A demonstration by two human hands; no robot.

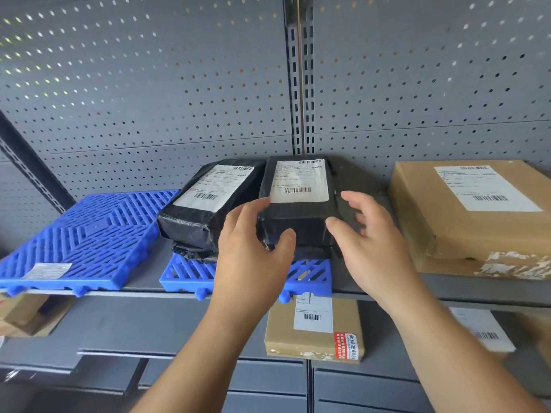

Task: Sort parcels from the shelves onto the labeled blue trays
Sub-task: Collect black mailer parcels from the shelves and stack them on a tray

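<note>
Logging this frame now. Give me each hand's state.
Left hand: fingers closed on the right black parcel.
Right hand: open, fingers spread beside that parcel, not gripping.

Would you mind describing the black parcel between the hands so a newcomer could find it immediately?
On the upper grey metal shelf, look at the middle blue slatted plastic tray carrying two black plastic-wrapped parcels. The wanted black parcel is the right one, lying straight. Unlike its angled black neighbour, the left hand touches its front corner.
</note>
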